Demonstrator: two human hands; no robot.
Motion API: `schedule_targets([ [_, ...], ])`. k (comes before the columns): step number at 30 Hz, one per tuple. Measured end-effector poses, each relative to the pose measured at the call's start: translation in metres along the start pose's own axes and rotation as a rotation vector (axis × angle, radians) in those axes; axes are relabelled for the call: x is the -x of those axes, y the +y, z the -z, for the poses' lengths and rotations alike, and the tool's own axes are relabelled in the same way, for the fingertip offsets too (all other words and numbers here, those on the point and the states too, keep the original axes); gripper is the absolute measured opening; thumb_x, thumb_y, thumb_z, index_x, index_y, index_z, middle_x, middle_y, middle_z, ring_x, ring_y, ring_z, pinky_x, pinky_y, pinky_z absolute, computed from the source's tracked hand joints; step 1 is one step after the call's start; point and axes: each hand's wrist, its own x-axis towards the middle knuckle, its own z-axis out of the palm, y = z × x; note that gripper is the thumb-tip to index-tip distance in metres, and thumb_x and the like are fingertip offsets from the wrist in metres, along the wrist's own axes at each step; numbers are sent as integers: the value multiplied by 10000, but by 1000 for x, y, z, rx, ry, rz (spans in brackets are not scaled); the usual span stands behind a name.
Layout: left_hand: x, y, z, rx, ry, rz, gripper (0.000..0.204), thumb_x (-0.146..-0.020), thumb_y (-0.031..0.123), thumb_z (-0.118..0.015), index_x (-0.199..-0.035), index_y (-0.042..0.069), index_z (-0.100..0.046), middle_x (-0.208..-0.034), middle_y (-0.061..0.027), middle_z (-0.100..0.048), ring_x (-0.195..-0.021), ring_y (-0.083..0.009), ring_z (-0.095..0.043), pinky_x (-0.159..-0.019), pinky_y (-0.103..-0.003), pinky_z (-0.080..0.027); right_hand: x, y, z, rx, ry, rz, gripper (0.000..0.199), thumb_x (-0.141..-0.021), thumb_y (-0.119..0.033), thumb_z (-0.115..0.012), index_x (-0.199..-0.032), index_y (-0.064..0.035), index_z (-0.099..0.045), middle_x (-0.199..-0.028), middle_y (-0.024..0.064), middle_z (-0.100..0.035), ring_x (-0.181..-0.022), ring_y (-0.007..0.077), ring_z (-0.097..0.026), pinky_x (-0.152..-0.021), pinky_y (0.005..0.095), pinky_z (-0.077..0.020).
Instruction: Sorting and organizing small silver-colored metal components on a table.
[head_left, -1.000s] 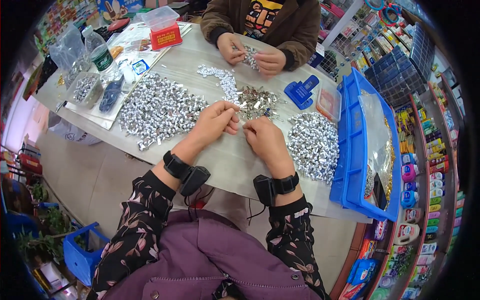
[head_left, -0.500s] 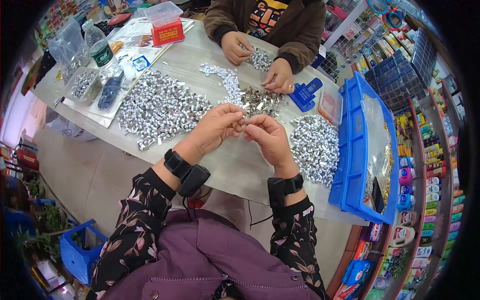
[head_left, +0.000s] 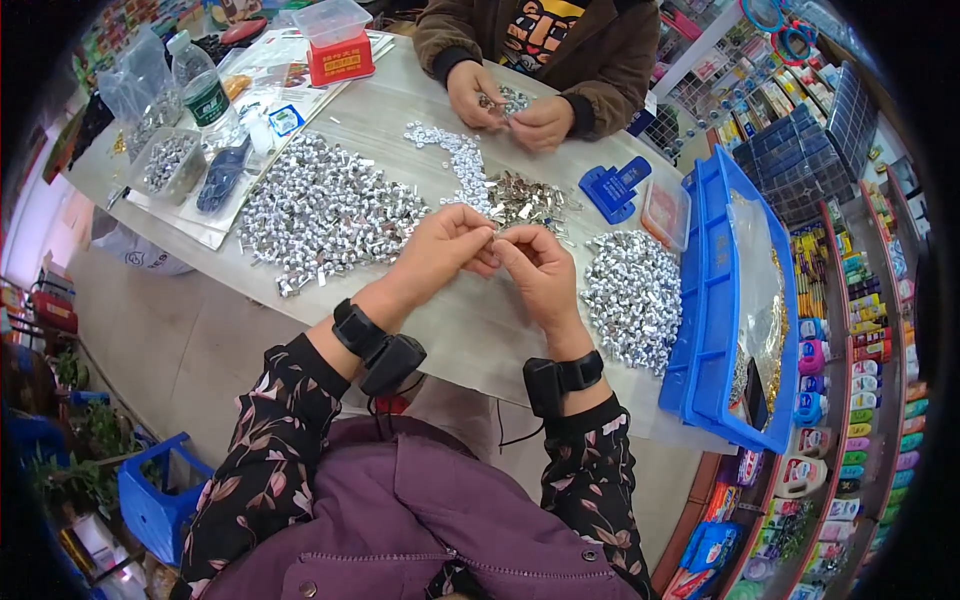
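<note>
Over the middle of the table [head_left: 470,330], my left hand [head_left: 445,252] and my right hand [head_left: 540,275] meet at the fingertips. Both are closed in a pinch, and what lies between them is too small to make out. Just beyond them is a pile of flat, shiny metal clips [head_left: 520,200], beside a strip of small white round pieces [head_left: 462,165]. A large heap of small silver-and-white parts [head_left: 325,210] spreads to the left of my left hand. To the right of my right hand is another heap of silver parts [head_left: 630,300].
Across the table a person's hands [head_left: 540,122] work at a small silver pile. A blue plastic crate [head_left: 690,300] stands at the right edge, near a blue holder [head_left: 615,188] and a clear lidded box [head_left: 663,215]. At far left are a water bottle [head_left: 203,90] and a tub [head_left: 168,165].
The other person's right-side hand has moved from the metal clips back to the small silver pile, close to their other hand. My hands stay pinched together almost in place.
</note>
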Motion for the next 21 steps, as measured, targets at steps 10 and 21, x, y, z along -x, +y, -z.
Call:
schedule_targets([
  [10, 7, -4, -12, -204, 13, -72, 149, -896, 122, -532, -969, 3, -479, -780, -65, -589, -659, -106, -587, -547, -235, -490, -6, 13, 16, -26, -122, -156, 133, -837, -50, -605, -957, -1, -575, -872, 28, -614, -762, 71, -571, -657, 191, -458],
  [21, 17, 54, 40, -884, 314, -250, 156, -833, 171, -591, -891, 31, -555, -720, -94, -600, -618, -179, -592, -557, -285, -476, 0, -8, 20, 371, -15, -17, 190, -813, -108, -627, -980, -19, -613, -808, 31, -612, -709, 97, -567, -640, 219, -456],
])
